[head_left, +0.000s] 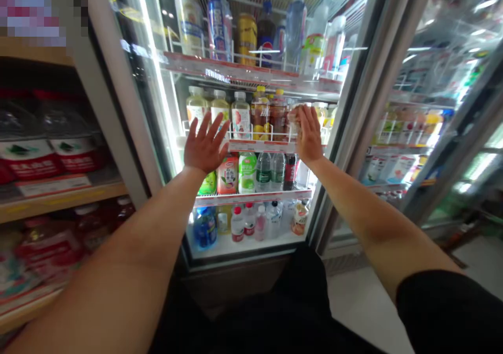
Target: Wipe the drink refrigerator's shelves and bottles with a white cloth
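My left hand [206,143] is raised with its fingers spread, flat in front of the glass door [251,173] of a lit drinks fridge. No object shows in it. My right hand [309,134] lies against the same door farther right, its fingers close together over a pale crumpled cloth [293,117], partly hidden and blurred. Behind the glass, between the hands, stand a white-labelled bottle [241,115] and yellow-capped tea bottles [260,108]. Green and orange-red bottles [228,175] fill the shelf below.
Tall cans [220,26] and bottles stand on the upper fridge shelf, small bottles [237,223] at the bottom. On the left, a wooden-edged shelf [58,197] carries red-labelled water bottles. Another glass-fronted fridge [404,118] is at right. My dark-clothed knee [304,275] is close below the door.
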Tool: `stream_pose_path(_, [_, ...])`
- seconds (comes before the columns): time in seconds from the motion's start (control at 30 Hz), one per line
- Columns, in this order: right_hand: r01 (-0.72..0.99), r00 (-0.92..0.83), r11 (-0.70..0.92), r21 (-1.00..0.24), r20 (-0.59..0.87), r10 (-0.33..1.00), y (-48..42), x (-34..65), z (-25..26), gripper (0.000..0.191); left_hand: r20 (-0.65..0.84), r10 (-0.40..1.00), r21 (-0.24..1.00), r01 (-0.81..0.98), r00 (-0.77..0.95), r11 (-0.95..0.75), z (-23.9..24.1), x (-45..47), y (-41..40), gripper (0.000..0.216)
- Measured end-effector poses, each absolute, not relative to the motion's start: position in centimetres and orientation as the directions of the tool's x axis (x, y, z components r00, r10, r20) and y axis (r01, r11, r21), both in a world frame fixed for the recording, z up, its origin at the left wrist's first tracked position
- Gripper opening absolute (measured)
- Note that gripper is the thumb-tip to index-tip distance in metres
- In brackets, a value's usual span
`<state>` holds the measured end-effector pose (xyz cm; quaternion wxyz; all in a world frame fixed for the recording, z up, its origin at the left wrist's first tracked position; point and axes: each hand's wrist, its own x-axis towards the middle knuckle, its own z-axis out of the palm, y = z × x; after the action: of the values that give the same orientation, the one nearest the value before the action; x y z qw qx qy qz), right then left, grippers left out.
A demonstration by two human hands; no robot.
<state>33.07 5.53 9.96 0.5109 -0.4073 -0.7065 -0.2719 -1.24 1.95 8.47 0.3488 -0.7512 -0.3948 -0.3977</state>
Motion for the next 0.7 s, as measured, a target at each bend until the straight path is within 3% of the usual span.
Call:
stream_pose_path(0.13, [0.856, -0.089, 0.516, -0.039, 0.971, 0.221, 5.9, 32.0, 9.7, 0.062, 0.878, 0.304, -0.202, 0.861, 0.370, -0.466, 8.4, -1.2, 2.0, 0.064])
stream_pose_path(0.3, [0.768, -0.434, 0.611, 0.194, 0.858, 0.274, 4.2, 29.9, 7.7, 0.059, 0.873, 0.309, -0.228, 0.875, 0.378, -0.428, 8.4, -1.2, 2.0, 0.063])
stream_pose_path(0.53, [0.829, -0.239, 0.559, 0.030, 0.922, 0.304, 4.2, 28.4, 11.4, 0.063, 0.848, 0.382, -0.201, 0.889, 0.368, -0.411, 8.6, -1.2, 2.0, 0.066])
stream_pose_path(0.7, [0.733, -0.545, 0.626, 0.266, 0.781, 0.306, 3.2, 27.7, 9.5, 0.060, 0.857, 0.348, -0.234, 0.889, 0.380, -0.393, 8.4, -1.3, 2.1, 0.064])
